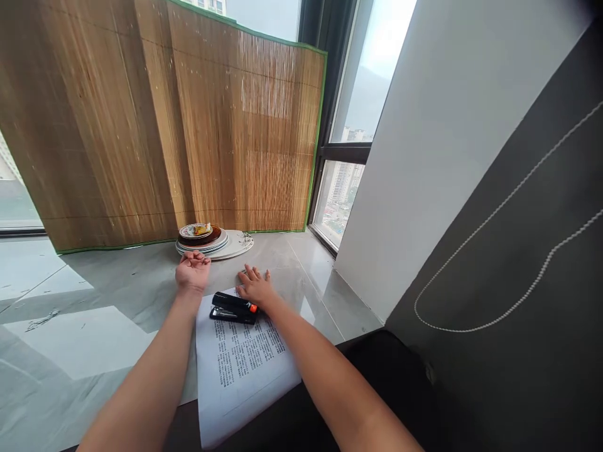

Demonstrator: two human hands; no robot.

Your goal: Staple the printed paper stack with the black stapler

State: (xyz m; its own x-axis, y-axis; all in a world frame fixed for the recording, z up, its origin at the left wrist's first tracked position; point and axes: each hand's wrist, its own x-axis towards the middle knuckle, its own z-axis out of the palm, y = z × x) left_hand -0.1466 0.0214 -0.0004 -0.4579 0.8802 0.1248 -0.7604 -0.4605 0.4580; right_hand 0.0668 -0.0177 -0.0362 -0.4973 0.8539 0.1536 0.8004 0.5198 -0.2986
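Printed sheets of paper (249,364) lie on the grey tiled sill, their lower edge bending down over its front. On their upper part rests a black stapler (233,314) with a small orange piece at its right end; it looks folded open, in two long parts. My right hand (255,286) lies with fingers spread at the top right edge of the paper, just beyond the stapler. My left hand (193,271) is turned palm up beside the paper's upper left corner. Its fingers are loosely curled, and nothing shows in them.
Behind my left hand stands a stack of plates (217,245), topped by a small patterned one holding a yellow-brown piece. A bamboo blind (226,138) hangs across the window. To the right are a white wall column (400,138) and a looped bead chain (464,329).
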